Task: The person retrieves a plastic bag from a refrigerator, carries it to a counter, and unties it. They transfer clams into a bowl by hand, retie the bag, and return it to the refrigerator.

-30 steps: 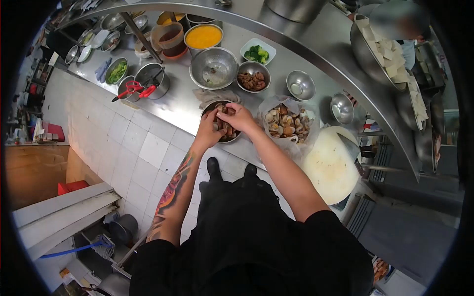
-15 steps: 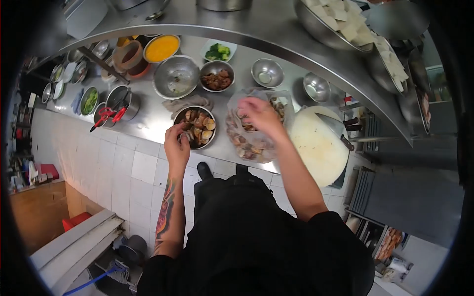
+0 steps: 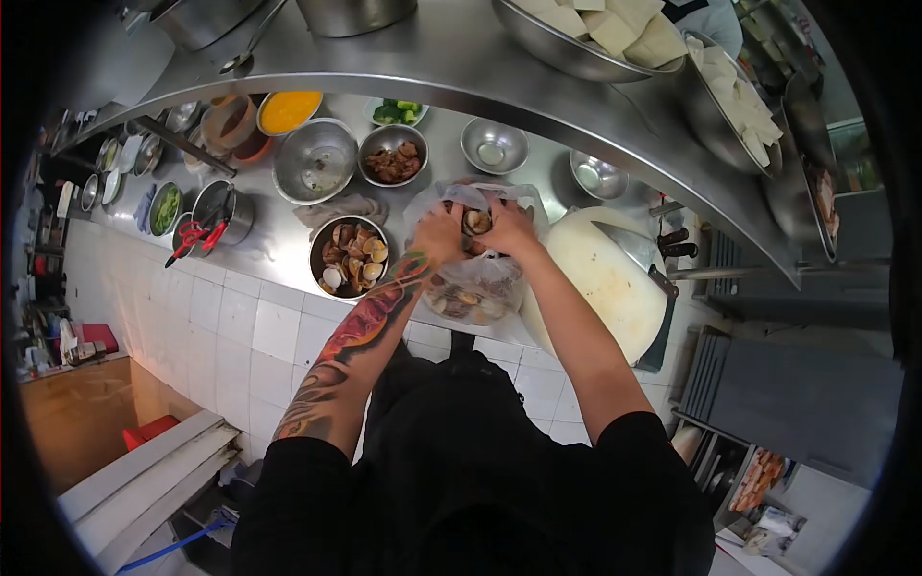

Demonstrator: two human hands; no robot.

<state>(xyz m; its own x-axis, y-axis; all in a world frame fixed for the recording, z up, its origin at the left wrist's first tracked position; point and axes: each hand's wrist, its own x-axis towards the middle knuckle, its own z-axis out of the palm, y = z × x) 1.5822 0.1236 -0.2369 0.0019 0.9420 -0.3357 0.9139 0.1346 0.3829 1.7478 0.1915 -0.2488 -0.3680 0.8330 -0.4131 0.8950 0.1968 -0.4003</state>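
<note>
Now | left hand (image 3: 437, 233) at bag (image 3: 475, 283) mouth | right hand (image 3: 509, 228) beside

Clam bag (image 3: 475, 283) boxed in: clam bowl (image 3: 349, 257) just beside at 9 o'clock, cutting board (image 3: 605, 298) with cleaver (image 3: 634, 248) at 3, meat bowl (image 3: 392, 158) at 11. Bare counter (image 3: 549, 182) open at 1 o'clock.

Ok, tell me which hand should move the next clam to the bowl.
Left, probably. The left hand sits on the side of the plastic bag nearest the steel bowl of clams; the right hand lies farther off and would cross over it.
</note>
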